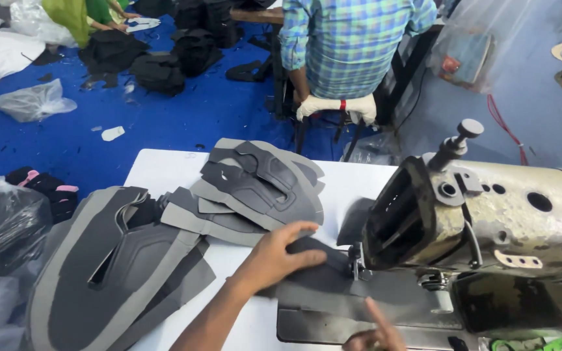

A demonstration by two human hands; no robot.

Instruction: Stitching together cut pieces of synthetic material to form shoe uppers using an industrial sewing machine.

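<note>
My left hand (273, 257) lies flat on a dark grey fabric piece (333, 286), pressing it onto the bed of a worn metal sewing machine (489, 214) close to the presser foot (356, 260). My right hand (375, 331) shows at the bottom edge with its index finger stretched out over the same piece. A stack of grey shoe-upper pieces (255, 185) sits just beyond my left hand on the white table (164, 172). A second, larger stack of grey pieces (112, 266) lies to the left.
A person in a plaid shirt (352, 45) sits on a stool with their back to me, beyond the table. Black fabric piles (157, 65) and clear plastic bags (34, 101) lie on the blue floor. More bags (1, 221) sit at the left.
</note>
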